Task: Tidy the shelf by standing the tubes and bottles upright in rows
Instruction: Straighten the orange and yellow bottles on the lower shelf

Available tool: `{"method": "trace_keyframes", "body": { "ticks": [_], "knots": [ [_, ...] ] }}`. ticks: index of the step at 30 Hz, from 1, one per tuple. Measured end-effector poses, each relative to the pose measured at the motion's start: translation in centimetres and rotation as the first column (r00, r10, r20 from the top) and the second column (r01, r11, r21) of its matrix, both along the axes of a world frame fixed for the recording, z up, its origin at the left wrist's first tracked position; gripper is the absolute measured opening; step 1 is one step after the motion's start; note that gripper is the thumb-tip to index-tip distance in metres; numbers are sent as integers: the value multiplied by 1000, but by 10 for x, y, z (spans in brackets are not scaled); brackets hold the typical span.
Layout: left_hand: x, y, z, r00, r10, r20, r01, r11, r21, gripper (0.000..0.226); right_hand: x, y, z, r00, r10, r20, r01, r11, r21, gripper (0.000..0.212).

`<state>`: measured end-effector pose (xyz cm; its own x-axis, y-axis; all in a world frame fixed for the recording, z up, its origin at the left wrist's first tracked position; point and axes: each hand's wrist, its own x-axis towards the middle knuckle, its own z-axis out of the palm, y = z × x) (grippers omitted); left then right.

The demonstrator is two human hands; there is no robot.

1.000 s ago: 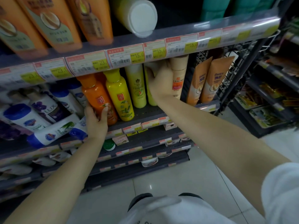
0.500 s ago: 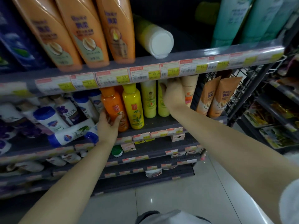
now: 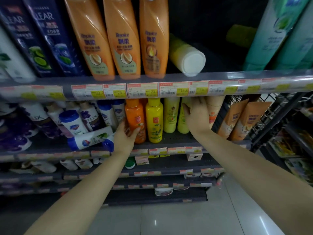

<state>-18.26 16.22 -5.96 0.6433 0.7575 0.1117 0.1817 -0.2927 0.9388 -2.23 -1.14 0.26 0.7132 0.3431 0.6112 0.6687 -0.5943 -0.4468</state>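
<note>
I see the shelf rack [image 3: 169,77] filling the view, price labels [image 3: 174,89] along each front edge. Upper shelf: three orange shampoo bottles [image 3: 122,41] stand upright in a row, dark blue bottles [image 3: 49,36] to their left, teal bottles [image 3: 277,31] at far right. Between orange and teal, a pale yellow bottle [image 3: 186,56] lies on its side, white cap toward me.

Middle shelf: orange bottle [image 3: 135,119] and yellow bottle [image 3: 154,121] upright, side by side; two pale yellow bottles [image 3: 171,116] upright just right of them. Orange tubes [image 3: 243,121] lean at far right. At left, a white bottle with blue cap [image 3: 89,139] lies flat near the front edge.

My left hand [image 3: 126,134] grips the orange bottle low down, thumb and fingers curled round it. My right hand [image 3: 197,114] has fingers straight, resting flat against a beige tube [image 3: 214,111]; fingertips hidden behind the label strip.
</note>
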Motion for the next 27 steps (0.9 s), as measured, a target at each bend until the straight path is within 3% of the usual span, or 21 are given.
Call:
{"method": "trace_keyframes", "body": {
  "ticks": [8,14,21,27],
  "knots": [
    [-22,5,-1,997,74,-20,-73,996,46,55,-10,-10,-5,996,92,-6,-90,988,124,30],
    [-35,-2,16,996,85,36,-88,992,93,33,-26,-17,-10,986,169,-1,-166,968,191,39],
    [-34,-43,58,978,-145,147,125,982,138,32,-37,-25,7,975,224,-6,-216,948,235,36],
    [-18,-82,117,883,-357,306,311,931,188,33,-49,-51,36,961,275,37,-274,919,283,29]
  ]
}}
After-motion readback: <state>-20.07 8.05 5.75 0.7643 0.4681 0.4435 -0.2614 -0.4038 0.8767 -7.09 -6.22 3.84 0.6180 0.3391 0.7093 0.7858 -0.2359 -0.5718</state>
